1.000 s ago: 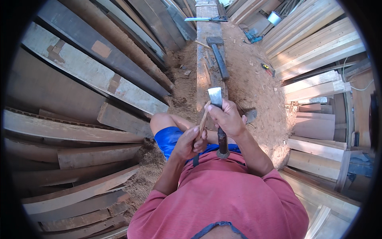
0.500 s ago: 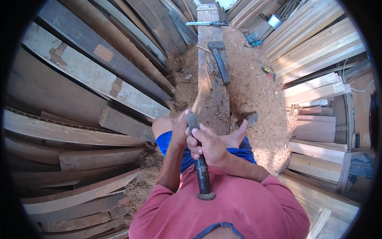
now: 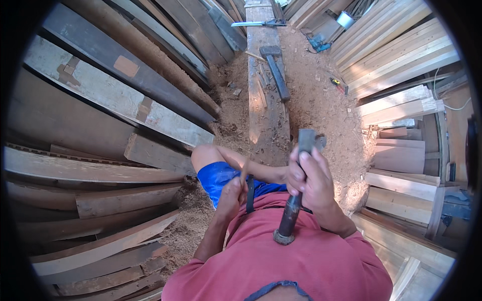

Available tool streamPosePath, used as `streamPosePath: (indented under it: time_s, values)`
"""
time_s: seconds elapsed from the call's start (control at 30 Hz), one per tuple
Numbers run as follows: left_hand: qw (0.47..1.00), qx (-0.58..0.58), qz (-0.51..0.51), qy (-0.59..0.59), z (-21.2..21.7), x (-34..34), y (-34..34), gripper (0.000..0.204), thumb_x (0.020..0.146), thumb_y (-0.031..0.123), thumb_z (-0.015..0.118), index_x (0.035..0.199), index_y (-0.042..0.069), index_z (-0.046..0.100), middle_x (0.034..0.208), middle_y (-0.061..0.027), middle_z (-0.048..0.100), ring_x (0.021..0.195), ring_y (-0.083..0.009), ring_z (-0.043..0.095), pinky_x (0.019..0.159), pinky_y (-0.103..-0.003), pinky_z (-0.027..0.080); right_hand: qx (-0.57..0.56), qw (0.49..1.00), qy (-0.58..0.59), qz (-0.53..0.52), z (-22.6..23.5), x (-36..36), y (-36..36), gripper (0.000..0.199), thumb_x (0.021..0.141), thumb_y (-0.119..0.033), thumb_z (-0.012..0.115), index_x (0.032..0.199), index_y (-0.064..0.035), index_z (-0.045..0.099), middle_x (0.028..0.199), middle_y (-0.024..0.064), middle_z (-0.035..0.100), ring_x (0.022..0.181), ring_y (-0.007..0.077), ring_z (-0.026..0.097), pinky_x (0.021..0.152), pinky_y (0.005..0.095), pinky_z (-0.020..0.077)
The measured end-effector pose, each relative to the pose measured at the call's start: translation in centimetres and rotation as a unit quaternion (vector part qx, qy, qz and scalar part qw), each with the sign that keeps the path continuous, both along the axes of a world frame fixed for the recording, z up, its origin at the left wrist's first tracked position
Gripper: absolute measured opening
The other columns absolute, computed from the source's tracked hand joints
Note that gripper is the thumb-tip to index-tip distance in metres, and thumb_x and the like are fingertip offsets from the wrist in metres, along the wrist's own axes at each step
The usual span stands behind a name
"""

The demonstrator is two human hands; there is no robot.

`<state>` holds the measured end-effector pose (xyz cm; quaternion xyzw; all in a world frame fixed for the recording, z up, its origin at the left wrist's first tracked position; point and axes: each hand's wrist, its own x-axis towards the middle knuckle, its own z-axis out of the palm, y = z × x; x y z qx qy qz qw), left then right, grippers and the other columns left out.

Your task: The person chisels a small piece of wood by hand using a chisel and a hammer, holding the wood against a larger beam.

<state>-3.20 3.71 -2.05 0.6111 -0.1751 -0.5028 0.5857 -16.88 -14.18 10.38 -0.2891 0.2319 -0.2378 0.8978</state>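
Note:
In my right hand [image 3: 312, 176] is a wide-bladed chisel [image 3: 289, 218]. Its flat metal blade points up and away, and the dark handle's end is close to or against my red shirt. My left hand [image 3: 232, 196], lower and to the left, is closed around a thin wooden stick [image 3: 244, 172] that juts up past the fingers. The two hands are apart, over my lap. Beyond them a long wooden plank [image 3: 268, 138] runs away from me. A hammer [image 3: 277, 78] with a dark handle lies on it among wood slivers.
A saw [image 3: 258, 23] lies across the plank's far part. Right of it are a blue power tool [image 3: 318, 43], a white container [image 3: 345, 20] and a small yellow-and-red tool [image 3: 338, 86] on sawdust. Stacked boards [image 3: 125, 100] line the left, and lumber [image 3: 401, 55] the right.
My hands were together and have separated. The chisel has swung right with my right hand, while my left hand has drawn back toward me and left with the stick, off the plank.

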Motion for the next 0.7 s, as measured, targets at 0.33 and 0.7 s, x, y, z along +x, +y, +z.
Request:
streamPosePath:
  time_s: [0.33,0.7]
  values:
    - [0.995,-0.056,0.087,0.013,5.4,5.6,-8.8,0.046,0.103,0.044,0.035,0.075,0.012,0.053,0.056,0.0053,0.044,0.051,-0.0054,0.040,0.048,-0.023,0.034,0.097,0.981,0.000,0.166,-2.5,7.3,3.5,0.016,0.100,-0.022,0.042,0.103,-0.0078,0.050,0.067,-0.0026,0.045,0.048,0.0050,0.038,0.047,0.0244,0.0393]
    - [0.986,-0.047,-0.084,-0.133,2.2,1.0,0.1,0.047,0.103,0.040,0.032,0.072,0.008,0.048,0.056,0.0003,0.042,0.049,-0.0116,0.038,0.046,-0.029,0.030,-0.087,0.996,-0.031,0.019,1.4,1.5,0.4,0.019,0.100,-0.022,0.041,0.096,-0.0044,0.046,0.063,-0.0011,0.041,0.043,0.0068,0.037,0.041,0.0225,0.0379]
